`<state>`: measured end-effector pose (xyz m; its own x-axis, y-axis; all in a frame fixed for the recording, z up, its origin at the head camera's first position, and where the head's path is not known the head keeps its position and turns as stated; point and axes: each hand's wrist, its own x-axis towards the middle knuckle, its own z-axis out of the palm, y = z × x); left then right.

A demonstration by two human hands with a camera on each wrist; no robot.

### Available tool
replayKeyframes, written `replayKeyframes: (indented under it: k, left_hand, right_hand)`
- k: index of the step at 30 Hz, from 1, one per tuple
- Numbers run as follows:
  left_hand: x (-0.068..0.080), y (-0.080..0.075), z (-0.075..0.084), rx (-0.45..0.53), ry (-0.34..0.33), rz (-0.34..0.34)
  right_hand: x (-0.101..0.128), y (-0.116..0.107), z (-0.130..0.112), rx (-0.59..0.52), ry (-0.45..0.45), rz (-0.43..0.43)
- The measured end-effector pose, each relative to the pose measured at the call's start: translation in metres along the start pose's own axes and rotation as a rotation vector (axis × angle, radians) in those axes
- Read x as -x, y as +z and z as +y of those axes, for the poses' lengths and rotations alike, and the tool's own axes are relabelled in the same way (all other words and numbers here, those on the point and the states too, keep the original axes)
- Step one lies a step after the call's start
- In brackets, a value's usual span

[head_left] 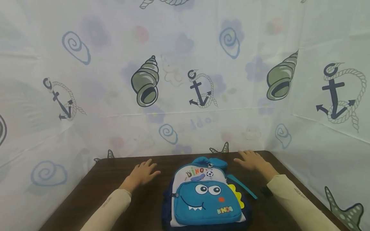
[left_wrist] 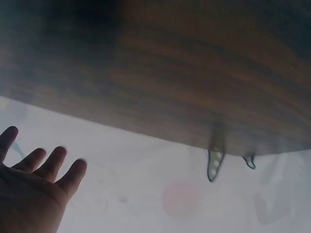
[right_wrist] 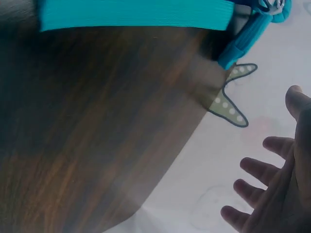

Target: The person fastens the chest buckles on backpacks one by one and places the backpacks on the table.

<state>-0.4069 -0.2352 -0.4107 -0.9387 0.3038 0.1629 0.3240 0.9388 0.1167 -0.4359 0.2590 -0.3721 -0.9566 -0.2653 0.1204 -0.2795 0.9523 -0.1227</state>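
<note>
**Head view: both hands flat beside a dinosaur backpack**

Head view shows a small blue backpack [head_left: 203, 199] lying face up on the dark wooden surface [head_left: 86, 195], near its front edge and between the two arms. Its front pocket, printed with a cartoon dinosaur face, looks zipped closed; nothing of what may be inside the pocket or the main compartment can be seen. A teal strap [head_left: 241, 186] trails out on its right side, and the right wrist view catches it [right_wrist: 136, 13] lying on the wood.

The left hand [head_left: 141, 173] rests palm down to the left of the bag, apart from it, fingers [left_wrist: 46, 162] released and spread, holding nothing. The right hand [head_left: 252, 160] rests likewise near the far right corner, fingers [right_wrist: 257, 170] relaxed and empty, close to the top loop but not touching it.

As a judgement, handling this soft bag well calls for steadying its body with one hand while the other takes the zipper pull, which sits on the pocket's left edge.

A sheet printed with anchors and shells [head_left: 199, 89] hangs behind.
</note>
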Motion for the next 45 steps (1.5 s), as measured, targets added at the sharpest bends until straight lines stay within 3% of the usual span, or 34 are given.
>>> replayKeyframes:
  k: [4, 10, 17, 23, 27, 31, 35, 39, 43, 45]
  left_hand:
    - [0.011, 0.011, 0.007, 0.068, -0.023, -0.009]
    - [0.029, 0.023, 0.025, 0.250, -0.090, -0.008]
    - [0.036, 0.027, 0.049, 0.404, -0.154, 0.003]
    - [0.027, 0.011, 0.078, 0.460, -0.212, -0.135]
    - [0.012, -0.003, 0.093, 0.488, -0.332, -0.257]
    - [-0.002, -0.014, 0.098, 0.510, -0.465, -0.324]
    - [-0.008, -0.017, 0.093, 0.516, -0.497, -0.334]
    - [0.006, -0.015, 0.083, 0.499, -0.512, -0.339]
    - [0.034, -0.021, 0.082, 0.501, -0.553, -0.425]
    - [0.038, -0.026, 0.088, 0.539, -0.546, -0.458]
  right_hand:
    - [0.010, 0.005, -0.002, -0.060, 0.017, -0.028]
    - [0.033, 0.018, -0.012, -0.225, 0.054, -0.076]
    - [0.053, 0.035, -0.036, -0.399, 0.112, -0.094]
    - [0.054, 0.038, -0.065, -0.495, 0.134, -0.175]
    - [0.046, 0.034, -0.084, -0.478, 0.130, -0.245]
    - [0.032, 0.031, -0.091, -0.508, 0.115, -0.305]
    - [0.020, 0.032, -0.081, -0.595, 0.155, -0.368]
    - [0.024, 0.029, -0.071, -0.685, 0.247, -0.475]
    - [0.036, 0.020, -0.078, -0.656, 0.302, -0.535]
    - [0.037, 0.014, -0.083, -0.611, 0.302, -0.523]
